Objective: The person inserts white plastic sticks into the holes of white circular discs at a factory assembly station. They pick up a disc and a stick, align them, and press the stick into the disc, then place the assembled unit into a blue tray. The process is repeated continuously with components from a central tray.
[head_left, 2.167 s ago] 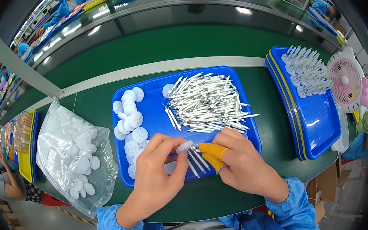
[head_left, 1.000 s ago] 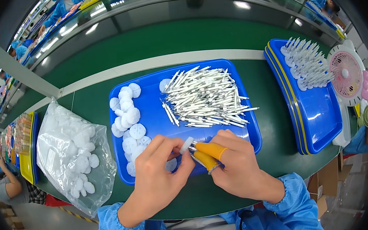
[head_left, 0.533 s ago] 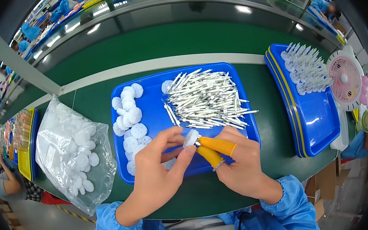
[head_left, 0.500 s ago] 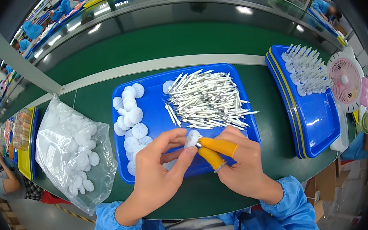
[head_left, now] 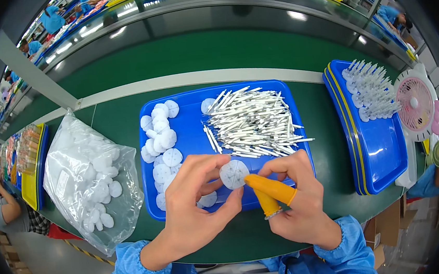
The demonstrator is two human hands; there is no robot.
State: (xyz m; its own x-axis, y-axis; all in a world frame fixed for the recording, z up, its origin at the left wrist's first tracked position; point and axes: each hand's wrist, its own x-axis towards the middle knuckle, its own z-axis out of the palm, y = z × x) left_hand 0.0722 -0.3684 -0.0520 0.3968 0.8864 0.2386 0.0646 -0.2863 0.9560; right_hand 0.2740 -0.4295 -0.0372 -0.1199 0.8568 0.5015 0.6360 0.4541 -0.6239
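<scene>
Over the near edge of the blue tray (head_left: 193,134), both hands meet on one white disc (head_left: 233,174). Left hand (head_left: 195,212) has thumb and forefinger pinched shut on the disc's left rim, other fingers curled loosely beneath. Right hand (head_left: 300,197) closes in from the other side, its orange finger cots (head_left: 271,192) pressing the disc's lower right edge, fingers bent tight. On the tray's left side lie loose white discs (head_left: 159,137), partly hidden behind the left hand; toward its far right sits a heap of white sticks (head_left: 252,123). Left of the tray rests a clear bag of discs (head_left: 87,174); to the right, a second blue tray (head_left: 376,139), and beyond that a small pink fan (head_left: 416,109).
</scene>
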